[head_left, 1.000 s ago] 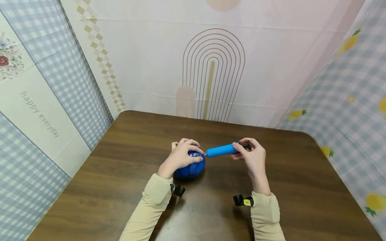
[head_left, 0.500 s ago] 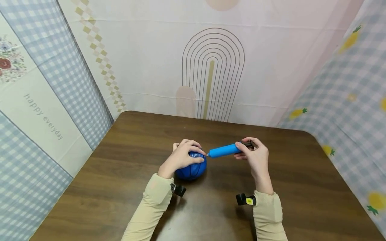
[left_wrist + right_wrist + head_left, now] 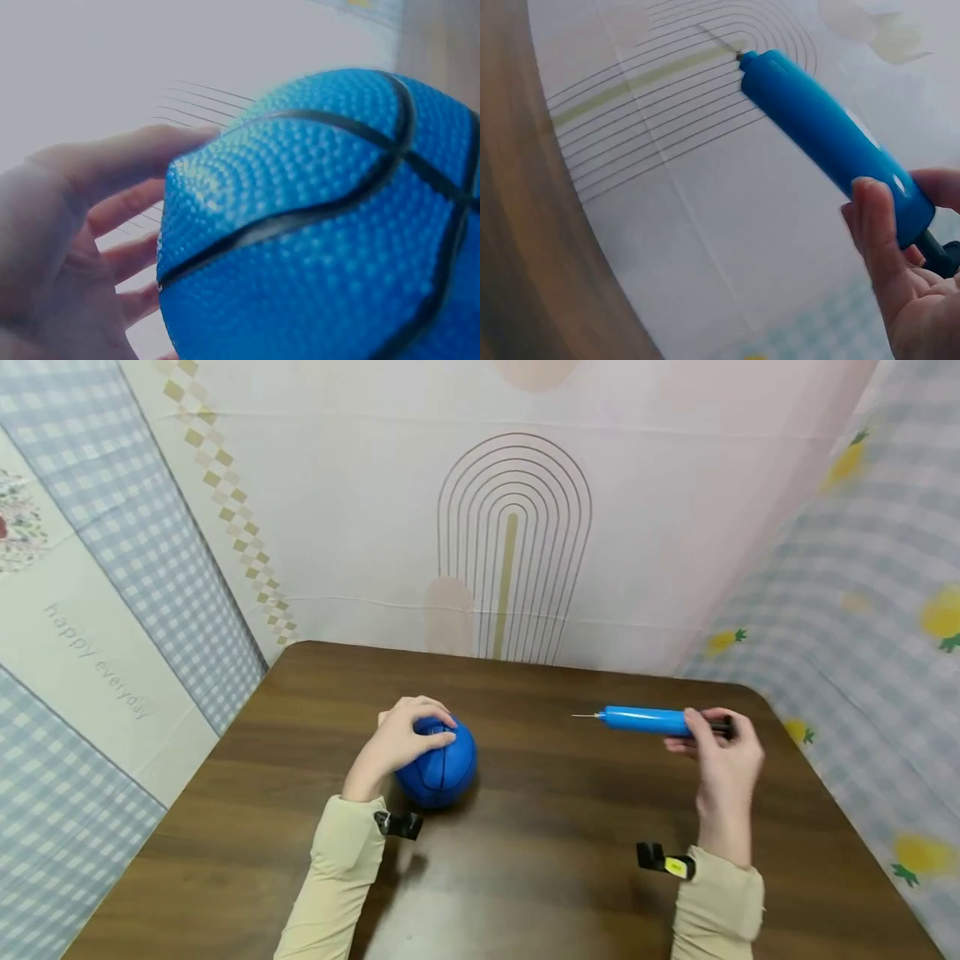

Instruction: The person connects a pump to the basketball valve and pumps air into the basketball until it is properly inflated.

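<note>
A blue toy basketball [image 3: 438, 772] with black seams sits on the brown table, left of the middle. My left hand [image 3: 401, 735] grips it from above and the left, thumb and fingers curled over its top. Out to the right, my right hand [image 3: 726, 760] holds a blue hand pump [image 3: 645, 720] by its rear end, near the black handle. The pump's thin needle [image 3: 583, 716] points left toward the ball, with a wide gap between them. In the right wrist view the bare needle [image 3: 718, 39] shows in full at the front of the pump.
The wooden table [image 3: 540, 860] has rounded far corners. A pale patterned cloth [image 3: 360, 527] hangs behind it, with checked cloths at the left [image 3: 112, 552] and right [image 3: 810, 610]. Black camera straps sit on both wrists.
The needle has come out of the ball. My right hand has moved right with the pump, and my left hand has shifted left with the ball.
</note>
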Motion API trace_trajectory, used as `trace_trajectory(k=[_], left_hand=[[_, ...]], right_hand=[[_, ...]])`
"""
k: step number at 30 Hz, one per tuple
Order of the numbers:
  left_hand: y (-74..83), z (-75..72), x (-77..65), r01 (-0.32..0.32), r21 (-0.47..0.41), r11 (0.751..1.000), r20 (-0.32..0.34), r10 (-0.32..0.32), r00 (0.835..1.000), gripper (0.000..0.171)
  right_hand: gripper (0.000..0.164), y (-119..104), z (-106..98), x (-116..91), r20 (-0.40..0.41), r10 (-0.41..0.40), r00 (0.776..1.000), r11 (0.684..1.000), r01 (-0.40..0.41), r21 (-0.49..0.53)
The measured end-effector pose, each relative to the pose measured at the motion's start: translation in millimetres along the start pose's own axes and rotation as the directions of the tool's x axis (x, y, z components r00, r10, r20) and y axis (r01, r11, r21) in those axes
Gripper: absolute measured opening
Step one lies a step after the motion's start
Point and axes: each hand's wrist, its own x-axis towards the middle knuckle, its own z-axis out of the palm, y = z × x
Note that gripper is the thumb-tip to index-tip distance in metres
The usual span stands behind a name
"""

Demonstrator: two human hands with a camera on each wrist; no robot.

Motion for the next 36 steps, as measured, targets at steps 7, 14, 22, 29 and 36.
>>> trace_trajectory(k=[7,14,22,29,36], left_hand=[[-9.1,-13.0,0.5,0.016,-0.091,0.996,0.11,-0.006,0.994,0.02],[-24.1,-28.9,-5.2,0.068,-0.146,0.987,0.066,-0.059,0.996,0.024],[-34.3,-41.2,-7.7,0.143,-0.086,0.986,0.022,-0.141,0.99,0.025],[-35.8,-41.9,-9.2,0.222,-0.022,0.975,-0.053,-0.223,0.973,0.028],[-13.7,-31.4,-3.3,0.058,-0.073,0.996,0.099,-0.05,0.994,0.025]], right_hand=[[0.029,25.1,10.6,1.5,0.267,0.162,0.95,0.911,-0.04,-0.41],[0.045,55.2,7.0,10.0,0.482,0.305,0.822,0.832,0.017,-0.554],[0.042,69.3,-11.1,17.9,0.514,0.379,0.77,0.625,0.197,-0.756],[0.034,76.0,-16.0,21.1,0.549,0.443,0.709,0.456,0.349,-0.819],[0.03,78.0,-21.3,22.6,0.535,0.5,0.681,0.414,0.354,-0.839]])
